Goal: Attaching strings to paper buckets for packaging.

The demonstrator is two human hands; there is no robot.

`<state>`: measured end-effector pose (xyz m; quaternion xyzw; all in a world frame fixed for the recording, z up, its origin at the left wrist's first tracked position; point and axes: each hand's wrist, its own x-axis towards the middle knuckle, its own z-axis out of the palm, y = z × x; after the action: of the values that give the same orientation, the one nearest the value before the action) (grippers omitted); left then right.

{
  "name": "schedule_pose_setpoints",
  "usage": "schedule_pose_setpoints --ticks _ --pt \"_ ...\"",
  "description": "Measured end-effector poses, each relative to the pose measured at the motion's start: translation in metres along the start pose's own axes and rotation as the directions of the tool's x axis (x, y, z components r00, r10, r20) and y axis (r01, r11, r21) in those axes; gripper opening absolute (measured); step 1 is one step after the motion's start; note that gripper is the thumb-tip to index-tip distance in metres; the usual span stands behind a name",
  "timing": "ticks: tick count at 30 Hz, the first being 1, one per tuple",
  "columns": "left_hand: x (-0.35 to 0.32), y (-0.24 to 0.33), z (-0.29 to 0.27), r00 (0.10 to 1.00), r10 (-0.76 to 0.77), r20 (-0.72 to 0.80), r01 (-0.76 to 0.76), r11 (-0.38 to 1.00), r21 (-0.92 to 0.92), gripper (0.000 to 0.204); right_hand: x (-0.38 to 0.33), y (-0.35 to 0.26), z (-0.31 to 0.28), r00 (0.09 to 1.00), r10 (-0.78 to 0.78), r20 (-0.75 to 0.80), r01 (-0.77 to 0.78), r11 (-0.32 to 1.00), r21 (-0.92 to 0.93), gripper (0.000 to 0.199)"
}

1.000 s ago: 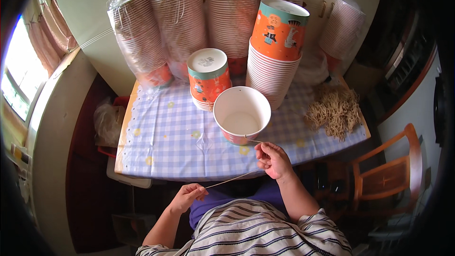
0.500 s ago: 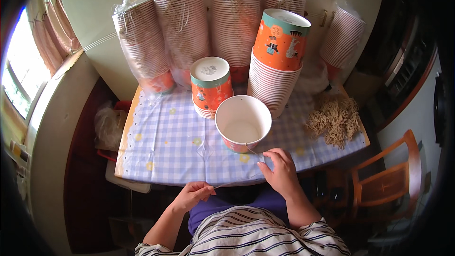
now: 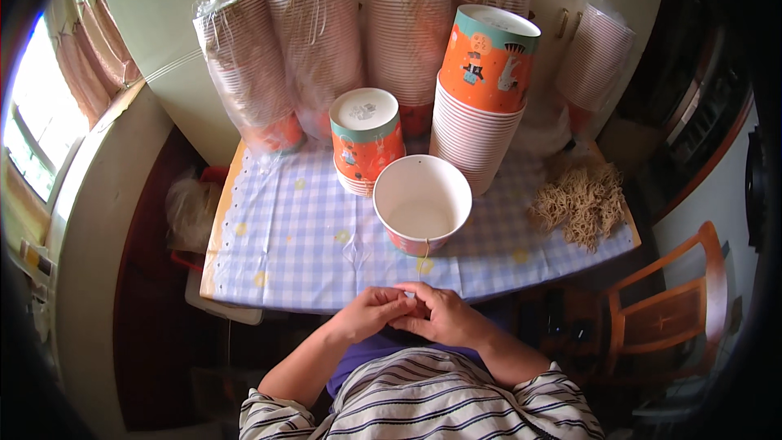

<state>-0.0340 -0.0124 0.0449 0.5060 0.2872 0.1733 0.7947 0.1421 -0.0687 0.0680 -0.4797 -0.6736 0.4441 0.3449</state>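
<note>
An open paper bucket (image 3: pixel 422 198), white inside and orange outside, stands upright near the front edge of the table. A thin beige string (image 3: pixel 421 265) hangs from its near rim and runs down to my fingers. My left hand (image 3: pixel 368 314) and my right hand (image 3: pixel 444 315) meet in front of the table edge, their fingertips pinched together on the string. The exact grip between the fingers is partly hidden.
Behind the bucket stand a short upside-down stack (image 3: pixel 366 143) and a taller stack (image 3: pixel 481 126) of paper buckets. Several plastic-wrapped stacks (image 3: pixel 314 41) line the back. A tangled pile of strings (image 3: pixel 580 205) lies at the right on the checked tablecloth (image 3: pixel 301 257). A wooden chair (image 3: pixel 664 310) stands right.
My right hand has moved left and down from beside the bucket, and my left hand has moved right and slightly up. They now touch, and the string hangs nearly straight from the rim.
</note>
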Motion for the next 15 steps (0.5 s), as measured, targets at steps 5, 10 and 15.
schedule_pose_setpoints --ticks 5,10,15 --pt "0.007 0.002 -0.012 0.997 -0.080 -0.001 0.077 0.967 -0.242 0.038 0.003 0.013 -0.008 0.970 -0.134 -0.203 0.122 0.990 -0.071 0.024" --pt "0.007 -0.002 -0.015 0.994 -0.111 0.016 0.109 0.925 -0.364 0.040 0.003 0.021 -0.015 0.929 -0.204 -0.309 0.171 0.976 -0.133 0.010" --pt "0.005 -0.007 -0.018 0.991 -0.116 0.062 0.131 0.934 -0.331 0.037 0.001 0.022 -0.020 0.892 -0.224 -0.392 0.194 0.974 -0.114 0.007"
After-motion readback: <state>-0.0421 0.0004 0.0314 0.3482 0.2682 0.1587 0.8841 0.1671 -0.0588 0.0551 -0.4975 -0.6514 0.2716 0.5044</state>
